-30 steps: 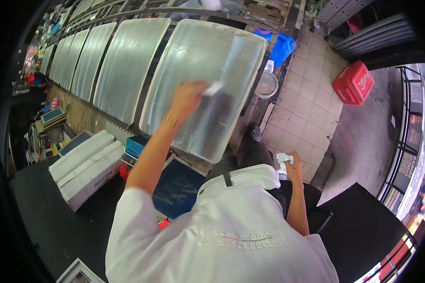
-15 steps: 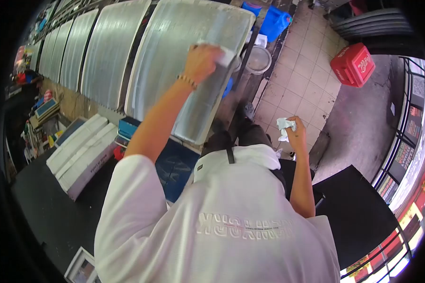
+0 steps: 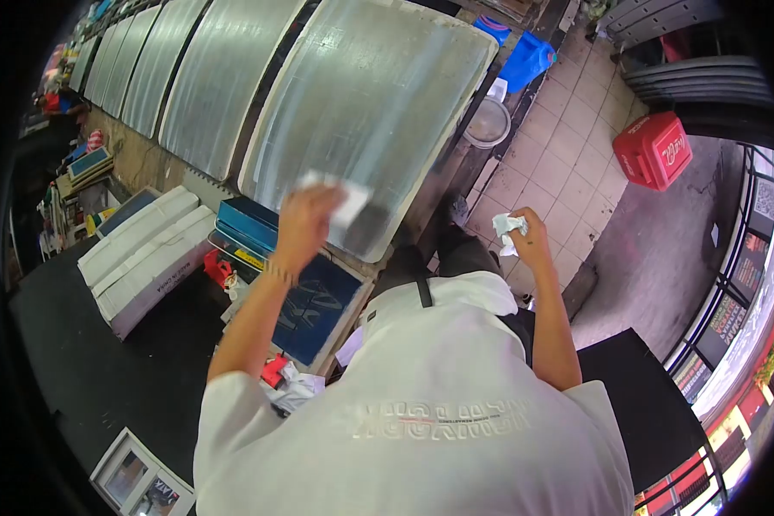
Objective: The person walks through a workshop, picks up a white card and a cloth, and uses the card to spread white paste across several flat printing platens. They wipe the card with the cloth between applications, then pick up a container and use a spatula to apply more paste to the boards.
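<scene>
My left hand (image 3: 305,225), somewhat blurred, is closed on a white wipe (image 3: 351,205), cloth or paper. The wipe lies against the lower part of a large shiny grey panel (image 3: 370,95) with a pale rim. Off to the right, above the tiled floor, my right hand (image 3: 533,244) grips a crumpled white tissue (image 3: 509,225) between its fingers. A blue screen-like frame (image 3: 320,305) with pale marks sits just below the panel, near my left forearm.
More grey panels (image 3: 224,77) stand in a row to the left. White boxes (image 3: 150,258) rest on the black tabletop (image 3: 52,344). Beyond the panel are a blue jug (image 3: 527,62) and a round bucket (image 3: 488,123). A red cooler (image 3: 654,152) stands farther right.
My left hand has slid the white wipe down the panel, toward my body and slightly left. My right hand still holds the tissue, nearly in place. The view has shifted a little.
</scene>
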A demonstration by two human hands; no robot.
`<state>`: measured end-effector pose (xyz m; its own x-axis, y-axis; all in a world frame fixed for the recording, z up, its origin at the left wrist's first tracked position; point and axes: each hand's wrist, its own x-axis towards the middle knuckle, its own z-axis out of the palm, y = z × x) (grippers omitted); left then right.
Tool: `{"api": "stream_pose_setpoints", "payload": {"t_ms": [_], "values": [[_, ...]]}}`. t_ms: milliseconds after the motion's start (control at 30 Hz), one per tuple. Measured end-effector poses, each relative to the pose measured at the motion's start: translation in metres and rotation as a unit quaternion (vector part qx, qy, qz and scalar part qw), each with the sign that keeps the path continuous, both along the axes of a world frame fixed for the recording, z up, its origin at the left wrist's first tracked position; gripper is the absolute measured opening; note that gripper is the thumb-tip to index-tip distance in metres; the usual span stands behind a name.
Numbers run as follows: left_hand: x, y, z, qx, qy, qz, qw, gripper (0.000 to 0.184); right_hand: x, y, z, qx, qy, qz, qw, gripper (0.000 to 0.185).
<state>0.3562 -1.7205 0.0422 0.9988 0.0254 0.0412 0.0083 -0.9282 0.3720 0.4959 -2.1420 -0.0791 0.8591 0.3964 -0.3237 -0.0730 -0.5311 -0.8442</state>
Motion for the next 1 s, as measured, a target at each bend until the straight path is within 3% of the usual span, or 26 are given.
{"api": "stream_pose_setpoints", "payload": {"t_ms": [67, 100, 167, 200, 300, 333, 367, 433, 500, 567, 733, 867, 1000], "values": [[0.1, 0.013, -0.002, -0.014, -0.025, -0.031, 0.999, 0.043, -0.004, -0.008, -0.004, -0.009, -0.016, -0.005, 1.0, 0.023], [0.151, 0.022, -0.026, -0.013, -0.083, -0.043, 0.996, 0.029, -0.008, -0.014, -0.006, -0.011, -0.028, -0.006, 1.0, 0.023], [0.259, 0.027, -0.049, -0.019, -0.161, -0.076, 0.984, 0.029, -0.015, -0.02, 0.002, -0.015, -0.034, -0.016, 0.999, 0.023], [0.303, 0.027, -0.052, 0.072, -0.143, -0.091, 0.983, 0.032, -0.017, -0.022, 0.013, -0.02, -0.033, -0.017, 0.999, 0.023], [0.38, 0.029, -0.081, 0.067, -0.06, -0.08, 0.993, 0.034, -0.031, -0.029, 0.025, -0.034, 0.003, -0.031, 0.999, 0.021], [0.375, 0.027, -0.085, 0.062, -0.008, -0.055, 0.997, 0.03, -0.036, -0.036, 0.022, -0.044, 0.006, -0.046, 0.998, 0.02], [0.361, 0.031, -0.088, 0.047, -0.053, -0.069, 0.995, 0.029, -0.037, -0.041, 0.018, -0.049, 0.005, -0.061, 0.997, 0.019], [0.312, 0.039, -0.082, 0.07, -0.031, -0.085, 0.993, 0.032, -0.038, -0.045, 0.012, -0.04, 0.039, -0.059, 0.997, 0.019], [0.224, 0.032, -0.068, 0.101, 0.0, -0.091, 0.991, 0.038, -0.041, -0.05, 0.01, -0.039, 0.075, -0.055, 0.995, 0.019], [0.118, 0.033, -0.073, 0.079, 0.003, -0.068, 0.995, 0.045, -0.034, -0.046, 0.004, -0.091, 0.019, -0.019, 0.995, 0.019], [-0.099, 0.012, -0.033, 0.061, 0.106, 0.016, 0.992, 0.053, 0.0, -0.029, -0.022, -0.018, 0.003, 0.029, 0.999, 0.02], [-0.111, 0.034, -0.01, 0.043, 0.132, 0.009, 0.99, 0.054, 0.017, -0.001, 0.0, 0.001, 0.012, 0.031, 0.999, 0.02], [0.014, 0.078, -0.011, 0.008, 0.004, -0.012, 1.0, 0.052, 0.013, 0.008, 0.003, 0.006, -0.005, 0.01, 1.0, 0.021]]}}
